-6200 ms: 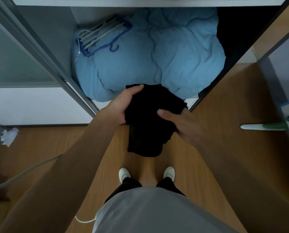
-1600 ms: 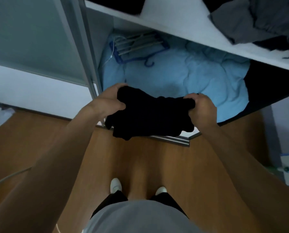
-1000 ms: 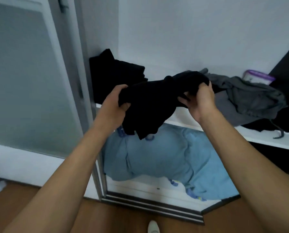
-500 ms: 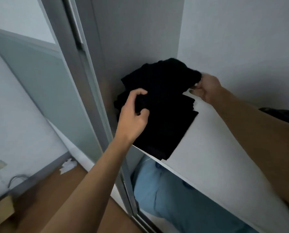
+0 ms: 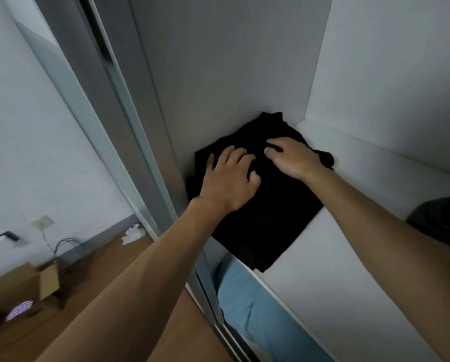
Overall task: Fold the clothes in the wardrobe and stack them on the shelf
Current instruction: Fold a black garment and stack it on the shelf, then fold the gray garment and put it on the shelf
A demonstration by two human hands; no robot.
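Observation:
A stack of folded black clothes [image 5: 265, 218] lies in the left back corner of the white wardrobe shelf [image 5: 336, 270], against the side wall. My left hand [image 5: 229, 181] lies flat on top of the stack with fingers spread. My right hand [image 5: 291, 158] presses on the stack's far part, fingers extended toward the left. Neither hand grips the cloth.
A dark grey garment [image 5: 440, 218] lies on the shelf at the right edge. A light blue duvet [image 5: 257, 309] fills the compartment below. The sliding door frame [image 5: 129, 126] runs along the left. A cardboard box [image 5: 17, 286] and crumpled paper [image 5: 133, 232] sit on the wooden floor.
The folded black garment went from being held in both hands onto the stack. Both hands released it and now lie flat on top.

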